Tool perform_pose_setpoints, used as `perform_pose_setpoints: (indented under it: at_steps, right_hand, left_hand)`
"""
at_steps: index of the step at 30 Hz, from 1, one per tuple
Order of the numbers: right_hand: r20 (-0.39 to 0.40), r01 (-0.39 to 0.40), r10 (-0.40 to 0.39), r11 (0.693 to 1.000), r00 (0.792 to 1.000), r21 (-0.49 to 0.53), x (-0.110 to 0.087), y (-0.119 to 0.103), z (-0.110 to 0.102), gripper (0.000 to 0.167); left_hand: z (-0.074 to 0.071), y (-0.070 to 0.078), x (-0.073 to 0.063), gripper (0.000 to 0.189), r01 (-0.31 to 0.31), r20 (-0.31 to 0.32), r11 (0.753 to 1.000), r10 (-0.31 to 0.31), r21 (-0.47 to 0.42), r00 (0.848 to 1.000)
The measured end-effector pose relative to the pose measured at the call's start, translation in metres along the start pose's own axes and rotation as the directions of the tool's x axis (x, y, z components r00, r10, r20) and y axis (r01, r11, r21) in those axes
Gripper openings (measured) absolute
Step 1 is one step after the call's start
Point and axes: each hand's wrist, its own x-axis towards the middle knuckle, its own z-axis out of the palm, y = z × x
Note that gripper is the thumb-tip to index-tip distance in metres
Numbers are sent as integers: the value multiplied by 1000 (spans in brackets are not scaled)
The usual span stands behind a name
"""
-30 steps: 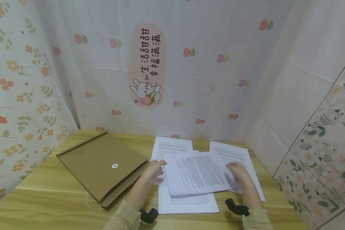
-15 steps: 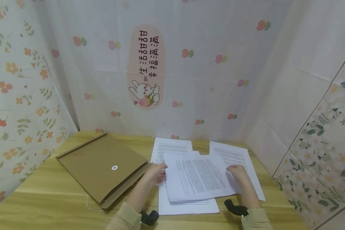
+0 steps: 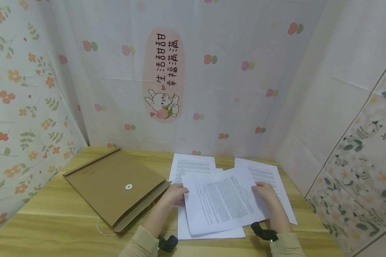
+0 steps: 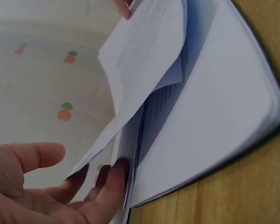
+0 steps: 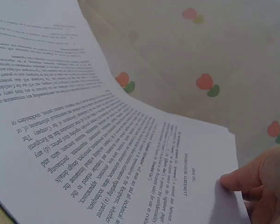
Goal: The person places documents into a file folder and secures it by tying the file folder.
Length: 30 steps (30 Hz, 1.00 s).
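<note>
Printed sheets (image 3: pixel 223 200) are held up over the table between my two hands, bowed in the wrist views. My right hand (image 3: pixel 264 191) pinches their right edge, its thumb (image 5: pixel 240 179) lying on the printed face. At the left edge is my left hand (image 3: pixel 177 194). In the left wrist view its fingers (image 4: pixel 114 182) are behind the sheets, while its straight thumb (image 4: pixel 44 156) stands apart from the paper. Below lies a paper stack (image 4: pixel 224 107), its near edge showing in the head view. More printed pages lie behind, at the back left (image 3: pixel 193 164) and right (image 3: pixel 276 178).
A brown document envelope (image 3: pixel 112 189) with a white button (image 3: pixel 128 186) lies on the left of the wooden table (image 3: pixel 51 217), its open side toward my left forearm. A loose string (image 3: pixel 99 228) trails from it. Patterned curtains (image 3: pixel 228 89) enclose the back and sides.
The near edge of the held sheets has come down and toward me, covering more of the stack below. My left hand has lowered slightly; the right hand has barely moved.
</note>
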Motion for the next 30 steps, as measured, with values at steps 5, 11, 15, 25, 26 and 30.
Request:
perform_pose_setpoints:
  at_steps: [5, 11, 15, 25, 26, 30]
  right_hand:
    - [-1, -17, 17, 998, 1000, 67, 2, -4, -2, 41]
    - [-9, -46, 48, 982, 999, 184, -3, -17, -5, 47]
    - [-5, -49, 53, 960, 999, 276, -7, -23, -6, 46]
    - [-3, 48, -49, 968, 999, 245, -14, -34, -7, 40]
    - [-4, 54, -54, 970, 999, 238, -15, -36, -7, 41]
    - [-9, 83, -83, 969, 997, 232, -16, -41, -8, 39]
  left_hand:
    - [-2, 1, -1, 66, -36, 33, 998, 37, -46, 999]
    - [-7, 2, 3, 59, -109, 33, 986, 114, -129, 993]
    - [-11, 4, 3, 51, -137, 19, 981, 141, -138, 990]
    - [-35, 12, 3, 55, -193, -35, 970, 190, -148, 981]
    - [-38, 12, 3, 57, -197, -40, 971, 193, -136, 980]
    - [-49, 13, 4, 62, -235, -33, 971, 233, -43, 972]
